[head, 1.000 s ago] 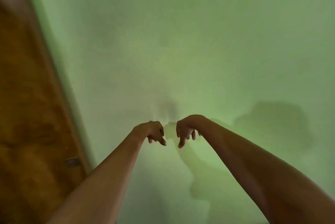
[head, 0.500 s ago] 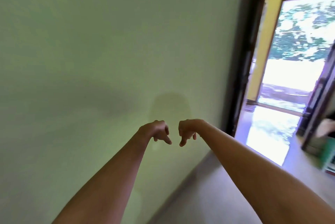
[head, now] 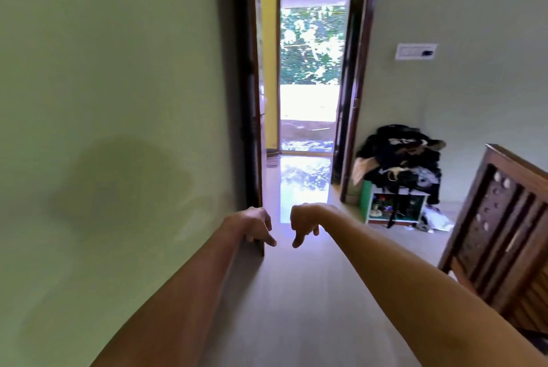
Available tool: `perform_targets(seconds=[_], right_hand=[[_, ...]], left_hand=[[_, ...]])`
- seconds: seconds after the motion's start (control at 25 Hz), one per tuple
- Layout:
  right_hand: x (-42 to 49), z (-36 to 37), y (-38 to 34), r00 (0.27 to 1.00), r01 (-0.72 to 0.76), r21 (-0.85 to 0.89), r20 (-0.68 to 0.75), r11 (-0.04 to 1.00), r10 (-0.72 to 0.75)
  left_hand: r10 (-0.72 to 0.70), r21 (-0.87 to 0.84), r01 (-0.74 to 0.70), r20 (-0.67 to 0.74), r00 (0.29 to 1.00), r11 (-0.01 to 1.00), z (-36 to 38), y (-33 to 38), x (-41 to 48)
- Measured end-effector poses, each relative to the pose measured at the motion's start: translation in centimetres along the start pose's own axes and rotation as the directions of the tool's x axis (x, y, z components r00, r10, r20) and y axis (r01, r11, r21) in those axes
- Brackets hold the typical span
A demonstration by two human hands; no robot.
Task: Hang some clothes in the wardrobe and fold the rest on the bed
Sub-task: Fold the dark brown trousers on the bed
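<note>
Two bare forearms reach forward over a pale floor (head: 296, 307) in a green-walled bedroom. The wrists are bent so that the left hand (head: 256, 225) and the right hand (head: 304, 222) droop side by side, near each other but apart. Neither grip holds anything: both are slack, with fingers loosely curled and pointing at the floor, each forefinger hanging lowest. The pile of dark clothes (head: 400, 159) (mostly black, with pale patches) sits far right, heaped on a small green-and-white shelf unit (head: 366, 203). The unit stands against the far wall, just right of the open doorway (head: 308, 70). Some garments spill down over its front. A crumpled white item (head: 436, 219) lies on the floor just beside the unit, on its right. A carved dark wooden panel (head: 498, 227) rises at the near right edge; whether it belongs to the bed cannot be told. A white switch plate (head: 415, 51) is fixed on the wall above the clothes. A plain green wall (head: 118, 70) fills the left.
</note>
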State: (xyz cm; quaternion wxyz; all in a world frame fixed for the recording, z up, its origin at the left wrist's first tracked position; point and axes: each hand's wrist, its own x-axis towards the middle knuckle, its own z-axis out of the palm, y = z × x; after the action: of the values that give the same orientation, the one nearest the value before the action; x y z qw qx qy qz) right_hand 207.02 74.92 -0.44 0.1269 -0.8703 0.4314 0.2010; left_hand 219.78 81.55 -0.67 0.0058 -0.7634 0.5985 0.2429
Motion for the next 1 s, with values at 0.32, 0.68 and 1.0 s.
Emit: perform_targets(seconds=[0.32, 0.68, 1.0], right_hand=[[10.9, -6.1, 11.8, 0.962, -0.262, 0.260, -0.005, 0.929, 0.273], [24.8, -11.5, 30.0, 0.937, -0.334, 0.368, 0.025, 0.868, 0.350], [34.0, -19.3, 47.0, 0.914, -0.375, 0.354, -0.015, 0.857, 0.406]], left_hand=[[0.248, 0.091, -0.257, 0.099, 0.964, 0.962, -5.7, 6.7, 18.9], [0.360, 0.168, -0.388, 0.177, 0.916, 0.906, -8.9, 17.2, 40.8], [0.470, 0.243, -0.508, 0.197, 0.860, 0.827, -14.0, 30.9, 59.0]])
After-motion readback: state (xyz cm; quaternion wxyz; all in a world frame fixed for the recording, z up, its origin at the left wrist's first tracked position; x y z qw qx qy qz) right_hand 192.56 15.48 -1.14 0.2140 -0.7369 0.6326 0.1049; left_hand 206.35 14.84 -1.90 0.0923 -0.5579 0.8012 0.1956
